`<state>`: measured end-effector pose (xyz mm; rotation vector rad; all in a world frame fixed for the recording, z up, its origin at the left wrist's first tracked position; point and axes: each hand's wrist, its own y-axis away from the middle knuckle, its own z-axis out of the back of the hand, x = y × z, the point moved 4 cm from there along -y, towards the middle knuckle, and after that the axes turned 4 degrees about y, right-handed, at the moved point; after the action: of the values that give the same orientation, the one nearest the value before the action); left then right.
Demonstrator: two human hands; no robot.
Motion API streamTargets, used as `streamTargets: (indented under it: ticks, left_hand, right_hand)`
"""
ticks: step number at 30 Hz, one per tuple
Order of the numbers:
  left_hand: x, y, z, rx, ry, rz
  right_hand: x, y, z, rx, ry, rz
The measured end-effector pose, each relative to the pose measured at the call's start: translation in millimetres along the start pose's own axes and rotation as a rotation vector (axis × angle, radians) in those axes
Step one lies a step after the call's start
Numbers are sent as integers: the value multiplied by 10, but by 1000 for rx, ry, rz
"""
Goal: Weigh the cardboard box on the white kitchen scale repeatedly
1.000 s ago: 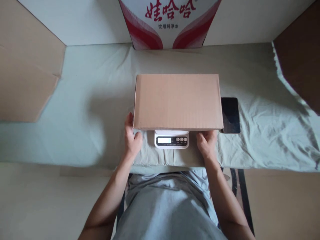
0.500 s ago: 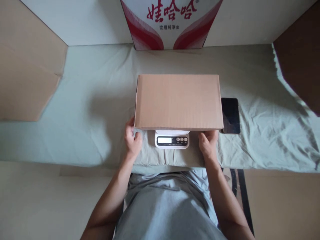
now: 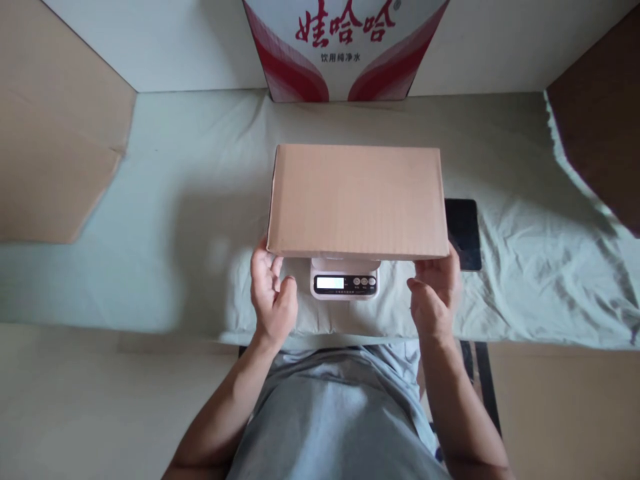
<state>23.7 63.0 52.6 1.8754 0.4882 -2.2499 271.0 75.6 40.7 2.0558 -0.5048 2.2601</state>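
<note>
Pale green cloth [image 3: 150, 220] covers the table before us. On it we see a box [image 3: 357, 200] over a small scale [image 3: 345, 280], whose display shows below the box's near edge. Our left hand [image 3: 273, 293] and right hand [image 3: 436, 290] sit at its near corners, fingers loosely open, gripping nothing. Beside the box lies a phone [image 3: 464, 230].

Dark phone [image 3: 463, 233] on pale green cloth [image 3: 165, 220]; red-and-white water carton [image 3: 345, 50] behind.
</note>
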Motion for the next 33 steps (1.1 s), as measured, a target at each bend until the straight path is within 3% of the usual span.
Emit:
streamTargets:
  ticks: [7,10,14,18,22,29,33]
  left_hand:
    - [-206,-558,-202,25,74,-244]
    - [-76,-869,-320,16,121,-281]
    - [243,-1121,-430,2,137,-195]
    - [508,-1160,-444,-35,111,-99]
    - [626,-1132,-403,-38,62,-96]
    - [834,-1190,-245,-33,-54,-125]
    - [991,-1167,-206,-12,-144,-127]
  right_hand:
    - [226,-555,-66,35,-6,151]
    - [129,-850,-153,87,-2,179]
    - [-135,-1094,-274,183,-23,149]
    - [-360,-1112,-325,229,-26,71]
    - [-527,-1027,-319,247,-26,27]
    - [-766,-954,-122,77,152,3]
    - [-867,-886,-66,72,256,-29]
